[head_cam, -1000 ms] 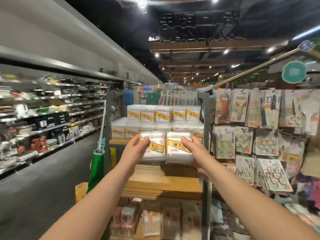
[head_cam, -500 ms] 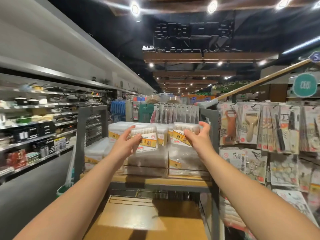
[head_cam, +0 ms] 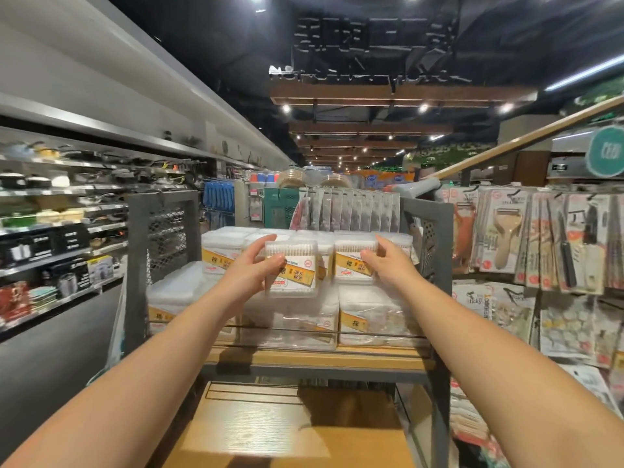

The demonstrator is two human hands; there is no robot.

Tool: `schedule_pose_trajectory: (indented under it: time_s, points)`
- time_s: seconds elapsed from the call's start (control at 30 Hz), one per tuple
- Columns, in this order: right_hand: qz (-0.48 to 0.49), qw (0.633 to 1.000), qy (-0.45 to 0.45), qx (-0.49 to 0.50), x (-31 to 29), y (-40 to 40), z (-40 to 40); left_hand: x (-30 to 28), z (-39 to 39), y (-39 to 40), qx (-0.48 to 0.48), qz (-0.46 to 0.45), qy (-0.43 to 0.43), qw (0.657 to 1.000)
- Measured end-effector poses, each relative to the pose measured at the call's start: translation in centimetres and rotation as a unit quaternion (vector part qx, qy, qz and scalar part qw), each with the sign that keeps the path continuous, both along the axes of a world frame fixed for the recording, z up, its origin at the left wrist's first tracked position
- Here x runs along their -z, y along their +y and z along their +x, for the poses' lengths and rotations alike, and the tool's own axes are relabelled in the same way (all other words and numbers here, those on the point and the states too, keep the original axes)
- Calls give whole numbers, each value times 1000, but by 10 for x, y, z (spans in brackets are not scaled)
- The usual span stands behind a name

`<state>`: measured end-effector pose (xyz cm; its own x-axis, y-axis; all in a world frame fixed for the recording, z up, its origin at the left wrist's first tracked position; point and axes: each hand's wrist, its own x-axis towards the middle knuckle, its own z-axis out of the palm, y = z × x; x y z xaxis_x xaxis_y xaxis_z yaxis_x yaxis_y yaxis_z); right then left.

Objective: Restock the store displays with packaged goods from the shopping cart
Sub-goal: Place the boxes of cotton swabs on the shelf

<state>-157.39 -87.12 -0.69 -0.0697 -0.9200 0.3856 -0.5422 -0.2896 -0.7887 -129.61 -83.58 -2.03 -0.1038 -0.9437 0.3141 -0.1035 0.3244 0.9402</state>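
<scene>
My left hand point(head_cam: 250, 266) grips a clear plastic box of cotton swabs point(head_cam: 293, 270) with a yellow label, held upright in front of the stacked boxes. My right hand point(head_cam: 388, 261) grips a second swab box point(head_cam: 351, 261) of the same kind, up at the top row of the stack on the right. Both boxes are at the wooden display shelf point(head_cam: 317, 358), which carries several matching swab boxes in two layers behind a thin wire rail. The shopping cart is out of view.
Grey mesh side panels point(head_cam: 165, 231) and a grey post point(head_cam: 435, 265) frame the shelf. A lower wooden shelf point(head_cam: 270, 423) lies beneath. Hanging packs of peelers and kitchen tools point(head_cam: 526, 244) fill the rack on the right. An aisle and cookware shelves point(head_cam: 60, 211) run along the left.
Both hands have carried the two swab boxes from below the stack up to its top row. The view has come closer to the shelf and tilted up.
</scene>
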Motion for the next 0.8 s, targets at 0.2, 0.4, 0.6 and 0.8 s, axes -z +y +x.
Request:
schedule_pose_trajectory:
  time_s: [0.2,0.4,0.6,0.8]
  points:
    - [31,998,-57,7,3,-3,0,-3,1,-7,27,2,5,1000]
    - [83,981,-167,-44,2,19,12,-5,-22,-13,74,-2,-23,997]
    - [69,987,-143,-24,-5,37,6,-5,-25,-15,67,-3,-16,998]
    - [-16,989,-142,-50,-29,70,-2,-16,-53,-4,109,-30,-17,993]
